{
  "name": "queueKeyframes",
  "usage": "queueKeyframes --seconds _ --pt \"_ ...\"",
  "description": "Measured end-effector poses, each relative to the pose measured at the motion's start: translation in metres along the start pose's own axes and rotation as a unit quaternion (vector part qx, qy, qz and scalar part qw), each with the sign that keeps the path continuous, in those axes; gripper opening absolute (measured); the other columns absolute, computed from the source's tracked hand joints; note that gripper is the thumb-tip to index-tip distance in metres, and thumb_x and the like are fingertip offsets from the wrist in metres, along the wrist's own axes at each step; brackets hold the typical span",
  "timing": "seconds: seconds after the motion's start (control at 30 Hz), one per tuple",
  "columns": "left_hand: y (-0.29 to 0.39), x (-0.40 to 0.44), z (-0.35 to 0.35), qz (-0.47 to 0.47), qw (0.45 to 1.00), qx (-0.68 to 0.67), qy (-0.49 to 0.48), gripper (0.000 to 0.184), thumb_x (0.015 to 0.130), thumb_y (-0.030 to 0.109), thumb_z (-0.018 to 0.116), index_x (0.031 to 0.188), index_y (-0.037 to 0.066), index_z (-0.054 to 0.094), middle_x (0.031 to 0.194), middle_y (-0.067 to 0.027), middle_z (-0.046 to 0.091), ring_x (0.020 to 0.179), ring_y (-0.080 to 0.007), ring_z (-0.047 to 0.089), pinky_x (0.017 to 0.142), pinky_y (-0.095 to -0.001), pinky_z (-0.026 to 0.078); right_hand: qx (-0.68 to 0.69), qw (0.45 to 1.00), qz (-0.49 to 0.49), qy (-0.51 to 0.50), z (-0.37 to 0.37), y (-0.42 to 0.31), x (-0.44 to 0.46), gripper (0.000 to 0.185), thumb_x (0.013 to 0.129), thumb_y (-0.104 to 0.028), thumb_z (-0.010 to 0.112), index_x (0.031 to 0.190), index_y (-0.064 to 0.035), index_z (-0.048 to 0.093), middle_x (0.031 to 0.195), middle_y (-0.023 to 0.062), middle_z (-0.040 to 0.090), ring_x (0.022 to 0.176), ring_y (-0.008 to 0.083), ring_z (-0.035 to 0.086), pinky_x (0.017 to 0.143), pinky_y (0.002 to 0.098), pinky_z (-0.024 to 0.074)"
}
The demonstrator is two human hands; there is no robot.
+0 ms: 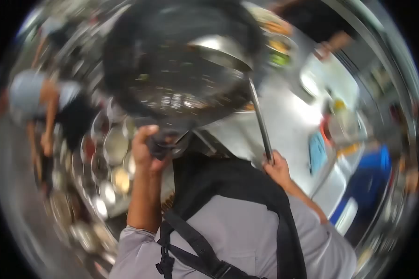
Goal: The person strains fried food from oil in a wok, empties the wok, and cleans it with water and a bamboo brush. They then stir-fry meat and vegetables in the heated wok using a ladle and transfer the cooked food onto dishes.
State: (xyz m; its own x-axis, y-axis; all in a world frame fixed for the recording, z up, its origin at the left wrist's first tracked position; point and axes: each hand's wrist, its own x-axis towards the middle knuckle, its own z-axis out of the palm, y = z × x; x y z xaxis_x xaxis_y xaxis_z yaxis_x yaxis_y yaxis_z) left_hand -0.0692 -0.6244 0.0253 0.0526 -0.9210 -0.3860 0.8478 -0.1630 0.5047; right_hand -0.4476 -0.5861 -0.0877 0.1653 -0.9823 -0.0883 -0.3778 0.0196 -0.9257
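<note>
My left hand (149, 149) is closed round the handle of a large dark wok, with a dark cloth (161, 143) bunched in the grip. The wok (172, 56) is held up in front of me, and its inside shows wet, shiny residue and a few small green bits. In my right hand (278, 168) is the handle end of a long metal ladle (260, 116). The ladle's bowl lies over the right part of the wok; motion blur hides whether it touches the wok or holds anything.
Several bowls and pots of ingredients (116, 145) stand at left. A steel counter (284, 135) at right carries a white board or tray (333, 76), a blue cloth (317, 152) and a food container (279, 49). Other people are at far left and upper right. A blue bin (365, 179) stands lower right.
</note>
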Motion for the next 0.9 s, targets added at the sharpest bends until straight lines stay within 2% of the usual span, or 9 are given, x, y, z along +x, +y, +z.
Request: queueKeyframes --seconds 0.17,0.27,0.33,0.43,0.57,0.67,0.8,0.87,0.9 --pt "-0.055 -0.153 -0.031 0.113 0.986 -0.057 0.105 0.021 0.077 0.006 0.058 0.092 -0.009 0.060 0.088 -0.0163 0.065 0.078 -0.0271 0.068 0.076 -0.0385 0.058 -0.120 0.974 -0.085 -0.174 -0.018 0.041 -0.001 0.014 0.081 -0.012 0.067 0.090 -0.0052 0.059 0.062 0.0073 0.053 0.054 0.0191 0.049 0.056 0.0313 0.0455" --pt "-0.089 -0.231 -0.060 0.151 0.970 -0.081 0.174 0.020 0.077 0.002 0.056 0.093 -0.009 0.059 0.089 -0.0160 0.065 0.079 -0.0265 0.068 0.077 -0.0378 0.058 -0.076 0.943 -0.161 -0.281 -0.001 0.065 0.012 0.014 0.077 -0.005 0.069 0.087 -0.0044 0.060 0.063 0.0053 0.056 0.056 0.0146 0.052 0.058 0.0295 0.0459" --pt "-0.105 -0.278 -0.067 0.247 0.928 -0.094 0.261 0.032 0.073 0.006 0.059 0.098 -0.014 0.060 0.094 -0.0218 0.067 0.081 -0.0310 0.068 0.077 -0.0394 0.059 -0.112 0.924 -0.112 -0.349 0.022 0.038 0.006 0.016 0.074 -0.001 0.069 0.088 -0.0034 0.060 0.064 0.0024 0.057 0.058 0.0096 0.053 0.059 0.0269 0.0463" --pt "-0.104 -0.342 -0.114 0.308 0.896 -0.150 0.283 0.025 0.074 0.000 0.058 0.099 -0.004 0.061 0.087 -0.0146 0.064 0.082 -0.0263 0.067 0.074 -0.0376 0.057 -0.062 0.862 -0.182 -0.469 0.101 0.001 0.022 0.016 0.075 -0.001 0.069 0.089 -0.0029 0.061 0.063 -0.0002 0.056 0.059 0.0058 0.052 0.059 0.0243 0.0449" --pt "-0.112 -0.446 -0.184 0.380 0.837 -0.252 0.302 0.028 0.073 0.004 0.059 0.099 -0.006 0.060 0.095 -0.0190 0.065 0.077 -0.0292 0.065 0.065 -0.0382 0.056 -0.110 0.783 -0.287 -0.541 0.227 -0.079 -0.025 0.016 0.076 0.000 0.067 0.091 -0.0020 0.062 0.061 -0.0009 0.055 0.055 0.0058 0.049 0.055 0.0234 0.0433" --pt "-0.098 -0.511 -0.231 0.482 0.739 -0.324 0.341 0.014 0.073 0.007 0.061 0.086 0.005 0.057 0.085 -0.0115 0.061 0.070 -0.0240 0.058 0.056 -0.0362 0.050 -0.078 0.761 -0.227 -0.603 0.316 -0.128 -0.094 0.017 0.079 -0.006 0.068 0.095 -0.0017 0.064 0.073 -0.0007 0.060 0.065 0.0065 0.052 0.062 0.0236 0.0447" --pt "-0.052 -0.579 -0.306 0.516 0.649 -0.355 0.432 0.013 0.081 0.015 0.061 0.088 0.007 0.053 0.081 -0.0082 0.058 0.069 -0.0216 0.056 0.060 -0.0349 0.051 -0.056 0.703 -0.193 -0.682 0.423 -0.181 -0.176 0.022 0.083 -0.009 0.068 0.104 -0.0015 0.063 0.083 0.0000 0.061 0.077 0.0062 0.053 0.070 0.0233 0.0454" --pt "-0.022 -0.599 -0.346 0.549 0.623 -0.353 0.430 0.011 0.082 0.014 0.059 0.087 0.006 0.054 0.082 -0.0085 0.058 0.069 -0.0219 0.057 0.059 -0.0338 0.053 -0.030 0.676 -0.236 -0.698 0.479 -0.224 -0.205 0.031 0.085 -0.009 0.066 0.114 -0.0014 0.059 0.080 0.0011 0.060 0.071 0.0065 0.055 0.064 0.0234 0.0468" --pt "-0.011 -0.608 -0.367 0.574 0.618 -0.350 0.408 0.011 0.082 0.014 0.059 0.087 0.006 0.054 0.082 -0.0086 0.059 0.070 -0.0220 0.058 0.059 -0.0336 0.053 -0.106 0.663 -0.190 -0.716 0.498 -0.284 -0.229 0.039 0.086 -0.010 0.065 0.122 -0.0019 0.054 0.083 0.0027 0.059 0.063 0.0073 0.054 0.055 0.0238 0.0465"
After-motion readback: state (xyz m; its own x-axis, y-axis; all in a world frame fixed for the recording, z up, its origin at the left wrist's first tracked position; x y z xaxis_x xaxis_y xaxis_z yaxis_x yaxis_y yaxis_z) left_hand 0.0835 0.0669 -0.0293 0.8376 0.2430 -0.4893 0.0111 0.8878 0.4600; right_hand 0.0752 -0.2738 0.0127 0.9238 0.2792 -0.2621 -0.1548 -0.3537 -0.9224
